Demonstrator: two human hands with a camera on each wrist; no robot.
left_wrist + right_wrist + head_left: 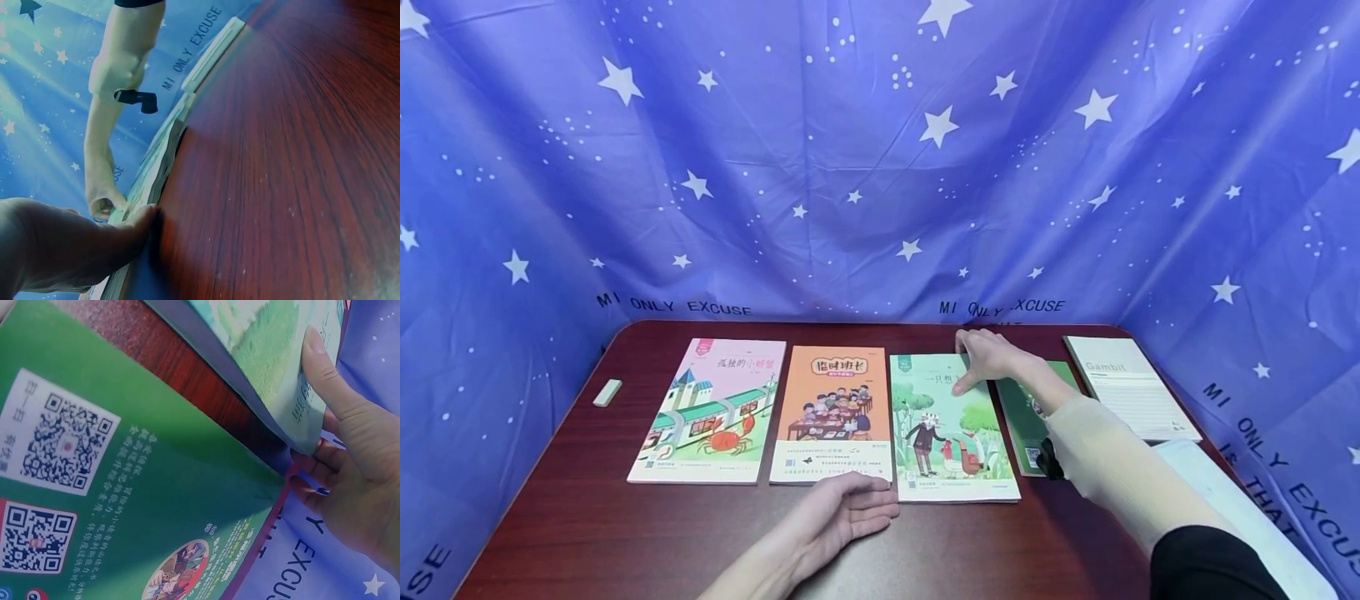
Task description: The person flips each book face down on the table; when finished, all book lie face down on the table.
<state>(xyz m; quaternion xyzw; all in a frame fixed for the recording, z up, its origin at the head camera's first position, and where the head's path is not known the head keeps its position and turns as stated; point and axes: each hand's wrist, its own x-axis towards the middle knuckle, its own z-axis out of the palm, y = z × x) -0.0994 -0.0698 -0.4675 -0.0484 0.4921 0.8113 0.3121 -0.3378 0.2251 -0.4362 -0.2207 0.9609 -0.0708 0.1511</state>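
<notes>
Light-green fox picture book (951,433), third in row of four: right hand (992,357) pinches its far right corner, barely lifted; left hand (842,512) flat-fingered against its near edge.

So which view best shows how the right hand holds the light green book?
The right wrist view: the right hand pinches the light green book at its lifted corner. Head view shows it small; left wrist view, distant and blurred.

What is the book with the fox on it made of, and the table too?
The fox book looks like paper with a thin, smooth card cover: its corner bends up where the right hand pinches it. The table looks like dark reddish wood or a wood-look coating, with grain lines and a slight shine.
</notes>
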